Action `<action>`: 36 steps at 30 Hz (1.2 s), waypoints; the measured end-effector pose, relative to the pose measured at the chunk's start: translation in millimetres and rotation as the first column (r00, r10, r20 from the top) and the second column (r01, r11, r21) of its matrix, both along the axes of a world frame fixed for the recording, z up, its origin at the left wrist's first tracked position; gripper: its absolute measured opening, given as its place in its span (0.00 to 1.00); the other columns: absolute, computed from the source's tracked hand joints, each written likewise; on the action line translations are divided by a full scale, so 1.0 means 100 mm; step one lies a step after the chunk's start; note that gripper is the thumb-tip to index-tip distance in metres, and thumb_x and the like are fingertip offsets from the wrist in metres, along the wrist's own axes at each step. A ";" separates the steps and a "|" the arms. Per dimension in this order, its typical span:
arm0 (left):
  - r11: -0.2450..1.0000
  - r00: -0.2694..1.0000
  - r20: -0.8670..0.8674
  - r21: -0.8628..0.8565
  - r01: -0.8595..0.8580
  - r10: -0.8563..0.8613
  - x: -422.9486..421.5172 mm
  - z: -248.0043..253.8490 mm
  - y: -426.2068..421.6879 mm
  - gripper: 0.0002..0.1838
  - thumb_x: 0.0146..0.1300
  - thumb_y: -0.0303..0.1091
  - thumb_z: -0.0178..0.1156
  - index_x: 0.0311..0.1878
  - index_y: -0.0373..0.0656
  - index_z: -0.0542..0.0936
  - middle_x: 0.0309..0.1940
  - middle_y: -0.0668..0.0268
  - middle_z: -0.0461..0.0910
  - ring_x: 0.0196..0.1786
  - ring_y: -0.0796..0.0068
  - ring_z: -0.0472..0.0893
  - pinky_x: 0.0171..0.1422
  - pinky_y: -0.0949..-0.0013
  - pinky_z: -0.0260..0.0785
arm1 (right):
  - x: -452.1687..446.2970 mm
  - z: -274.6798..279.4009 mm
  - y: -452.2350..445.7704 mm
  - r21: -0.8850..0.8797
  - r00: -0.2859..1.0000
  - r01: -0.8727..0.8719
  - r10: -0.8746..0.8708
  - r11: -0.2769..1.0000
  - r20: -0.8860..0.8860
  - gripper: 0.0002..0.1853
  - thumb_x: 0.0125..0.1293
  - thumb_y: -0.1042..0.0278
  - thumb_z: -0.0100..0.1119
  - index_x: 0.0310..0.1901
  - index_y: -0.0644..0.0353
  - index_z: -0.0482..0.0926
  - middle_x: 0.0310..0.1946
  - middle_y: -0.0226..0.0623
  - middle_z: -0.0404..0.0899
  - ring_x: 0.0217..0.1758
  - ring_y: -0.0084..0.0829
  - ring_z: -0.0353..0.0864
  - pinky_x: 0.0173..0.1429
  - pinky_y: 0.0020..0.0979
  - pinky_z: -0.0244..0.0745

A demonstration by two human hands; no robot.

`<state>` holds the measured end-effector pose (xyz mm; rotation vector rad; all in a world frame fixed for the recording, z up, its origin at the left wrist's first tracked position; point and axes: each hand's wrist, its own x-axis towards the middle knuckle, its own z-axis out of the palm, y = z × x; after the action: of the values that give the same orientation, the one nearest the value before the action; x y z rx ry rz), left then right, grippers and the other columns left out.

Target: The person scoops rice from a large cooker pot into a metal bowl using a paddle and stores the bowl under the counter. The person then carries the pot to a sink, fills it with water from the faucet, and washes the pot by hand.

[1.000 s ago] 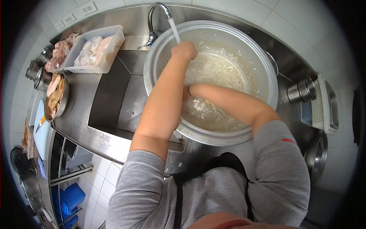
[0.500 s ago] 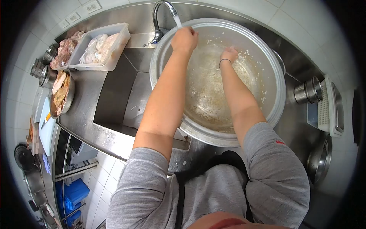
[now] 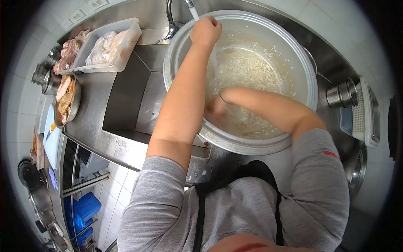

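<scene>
A large round metal basin (image 3: pixel 311 90) stands on the steel sink. In it are cloudy water and pale rice grains (image 3: pixel 252 69), some stuck to the inner wall. My left hand (image 3: pixel 205 30) is closed, fingers curled, at the basin's far rim beside the running stream from the tap (image 3: pixel 189 3). What it holds, if anything, is hidden. Down in the water, near the basin's left front side, is my right hand (image 3: pixel 216 108), smeared by motion and partly behind my left forearm. A dark band circles my right wrist.
Left of the sink hollow (image 3: pixel 126 101) stands a white plastic tub (image 3: pixel 121 65) with bagged pale meat. Bagged reddish meat (image 3: pixel 71 54) and a metal bowl of meat pieces (image 3: pixel 75 101) lie beyond. Steel cups (image 3: pixel 342 94) and a white basket (image 3: pixel 362 113) stand at the right.
My right hand has swept from the basin's far right to its near left, the elbow now bent outward. My left hand stays by the stream. The whole view has shifted slightly.
</scene>
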<state>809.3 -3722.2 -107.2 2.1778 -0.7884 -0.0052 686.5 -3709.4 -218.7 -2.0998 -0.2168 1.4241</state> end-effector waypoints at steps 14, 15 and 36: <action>0.996 0.998 0.041 0.081 0.038 -0.041 -0.03 -0.01 -0.03 0.12 0.50 0.44 0.57 0.32 0.47 0.79 0.31 0.63 0.79 0.37 0.63 0.78 0.41 0.63 0.69 | 0.24 -0.36 -0.07 -0.318 0.032 0.027 0.317 0.948 0.948 0.15 0.52 0.63 0.52 0.43 0.53 0.76 0.44 0.36 0.73 0.53 0.34 0.68 0.53 0.37 0.63; 0.995 0.998 0.032 0.087 0.053 -0.056 -0.03 0.00 -0.03 0.10 0.51 0.43 0.57 0.32 0.48 0.79 0.31 0.61 0.79 0.38 0.61 0.78 0.41 0.61 0.70 | 0.29 -0.22 -0.17 -0.240 0.156 0.092 0.224 0.966 0.962 0.15 0.53 0.63 0.51 0.44 0.52 0.75 0.46 0.34 0.72 0.54 0.34 0.66 0.54 0.39 0.62; 0.985 0.995 0.014 0.143 0.092 -0.095 -0.08 0.03 -0.04 0.13 0.50 0.45 0.57 0.33 0.46 0.79 0.32 0.63 0.79 0.38 0.64 0.78 0.41 0.63 0.69 | -0.96 0.23 -0.66 -0.116 0.832 -0.303 0.203 0.946 -0.516 0.10 0.57 0.68 0.44 0.28 0.63 0.74 0.24 0.38 0.74 0.27 0.30 0.73 0.34 0.32 0.70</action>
<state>801.5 -3726.1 -103.8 2.2758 -0.9270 -0.0897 590.3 -3775.7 -195.5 -1.8097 -0.1576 2.1764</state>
